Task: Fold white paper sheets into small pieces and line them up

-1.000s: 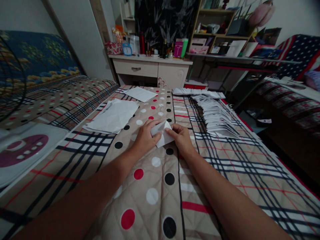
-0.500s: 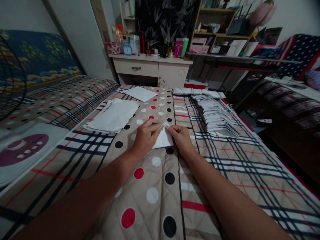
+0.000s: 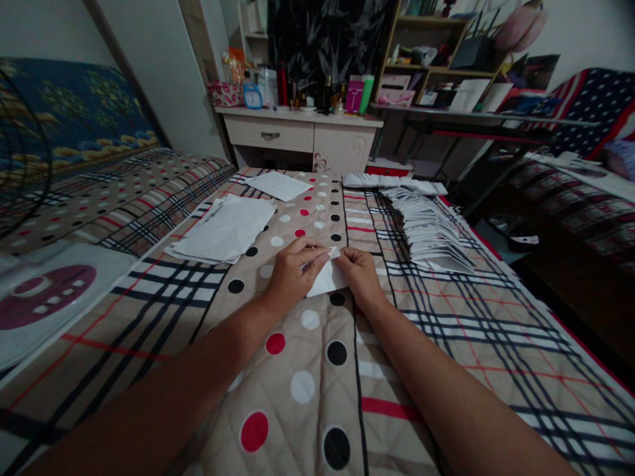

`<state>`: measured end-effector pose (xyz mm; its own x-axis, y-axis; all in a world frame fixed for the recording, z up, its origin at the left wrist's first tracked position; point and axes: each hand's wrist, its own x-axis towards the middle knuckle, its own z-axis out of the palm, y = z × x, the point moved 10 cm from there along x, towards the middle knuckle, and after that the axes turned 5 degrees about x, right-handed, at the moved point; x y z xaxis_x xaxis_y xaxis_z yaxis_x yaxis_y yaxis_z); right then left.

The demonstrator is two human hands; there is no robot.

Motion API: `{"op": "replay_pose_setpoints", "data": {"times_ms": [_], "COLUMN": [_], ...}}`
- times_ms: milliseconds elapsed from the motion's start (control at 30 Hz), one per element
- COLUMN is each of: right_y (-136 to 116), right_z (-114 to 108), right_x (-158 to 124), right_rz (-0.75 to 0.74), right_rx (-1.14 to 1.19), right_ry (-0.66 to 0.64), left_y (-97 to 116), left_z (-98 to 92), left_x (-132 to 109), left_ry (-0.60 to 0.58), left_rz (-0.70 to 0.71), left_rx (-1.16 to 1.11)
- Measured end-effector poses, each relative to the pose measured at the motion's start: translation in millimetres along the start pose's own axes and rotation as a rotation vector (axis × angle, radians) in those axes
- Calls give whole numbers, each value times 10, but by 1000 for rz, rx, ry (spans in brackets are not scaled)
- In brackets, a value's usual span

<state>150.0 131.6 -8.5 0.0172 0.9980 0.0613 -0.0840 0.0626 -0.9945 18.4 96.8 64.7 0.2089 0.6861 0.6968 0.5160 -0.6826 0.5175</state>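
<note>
A small folded white paper [image 3: 325,280] is held between my two hands at the middle of the bedspread, its top edge raised. My left hand [image 3: 294,270] pinches it at the upper left with thumb and fingers. On its right side, my right hand [image 3: 361,274] grips the upper edge between thumb and curled fingers. A stack of flat white sheets [image 3: 223,228] lies to the left, with another white sheet [image 3: 280,186] beyond it. Many folded white papers [image 3: 429,231] stand in a row at the right, and a white bundle [image 3: 394,182] lies behind them.
The patterned bedspread [image 3: 307,350] covers the surface under my arms. A white plastic bag [image 3: 99,268] with a purple print lies at the left edge. Past the bed's far edge is a white dresser [image 3: 288,135] with bottles and boxes; a desk [image 3: 481,118] stands at the right.
The small paper has turned slightly and its lower edge has shifted a little to the right. A small white fold now shows between my fingertips. Both hands keep their hold.
</note>
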Motion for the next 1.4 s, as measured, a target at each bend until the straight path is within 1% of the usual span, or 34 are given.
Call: {"op": "replay_pose_setpoints", "data": {"times_ms": [67, 133, 233, 300, 367, 500, 567, 667, 767, 900, 967, 1033, 1100, 1200, 1300, 1400], "right_y": [11, -23, -106, -134, -132, -150, -183, -230, -280, -339, -322, -263, -178, -84, -72, -58], "right_z": [8, 16, 47, 63, 55, 8, -12, -35, -18, 30, 55, 86, 110, 144, 217, 310], "right_x": [-8, -21, -41, -47, -47, -48, -54, -64, -80, -108, -109, -98, -82, -69, -73, -94], "right_rz": [18, 3, -51, -74, -74, -84, -104, -133, -183, -276, -278, -234, -158, -85, -111, -118], "right_rx": [67, 98, 31, -17, -14, -23, -50, -102, -187, -301, -319, -280, -200, -126, -138, -130], "right_ry": [-9, -15, -37, -46, -38, -4, 10, 27, 14, -13, -32, -68, -103, -144, -209, -287], "left_y": [-22, -41, -95, -183, -305, -520, -567, -575, -547, -487, -472, -464, -469, -549, -666, -720], "left_z": [4, -1, 8, 31, 77, 224, 300, 393, 446, 504, 532, 551, 544, 442, 251, 91], "left_x": [2, 0, -11, -26, -51, -127, -159, -190, -205, -221, -236, -243, -235, -195, -142, -100], "left_ry": [-4, 8, 22, 24, 13, -68, -126, -207, -282, -383, -409, -419, -410, -320, -185, -99], "left_rz": [-34, -55, -95, -167, -275, -492, -560, -626, -646, -600, -583, -570, -564, -592, -605, -577], "left_rx": [-5, -17, -44, -96, -184, -331, -396, -503, -538, -498, -502, -515, -520, -502, -391, -271]}}
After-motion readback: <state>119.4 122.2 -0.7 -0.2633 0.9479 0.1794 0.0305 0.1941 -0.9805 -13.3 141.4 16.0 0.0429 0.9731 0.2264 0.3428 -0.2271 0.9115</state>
